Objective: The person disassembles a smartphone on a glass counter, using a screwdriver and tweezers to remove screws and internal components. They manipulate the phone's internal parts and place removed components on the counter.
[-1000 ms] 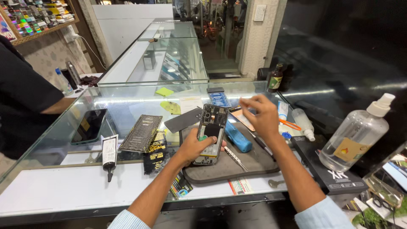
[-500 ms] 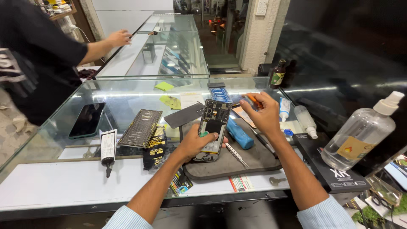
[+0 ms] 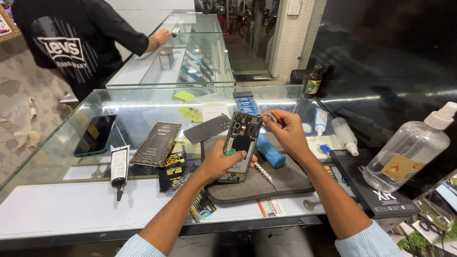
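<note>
Phone [image 3: 239, 145], back cover off, is gripped along its lower edges by the left hand [image 3: 221, 162], long axis pointing away, over the grey mat [image 3: 281, 183]. Right hand [image 3: 288, 131] pinches an orange-handled tool [image 3: 274, 116] at the top right corner. Tweezers [image 3: 265, 174] lie just beside.

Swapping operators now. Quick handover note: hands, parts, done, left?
Left hand: grips the opened black smartphone, back cover off, tilted above the dark grey work mat.
Right hand: pinches an orange-handled tool at the phone's top edge.
Nearby: blue cylinder and metal tweezers on the mat; dark back cover on the glass counter.
Done: phone opened.
Left: internals exposed, cover not refitted.
</note>
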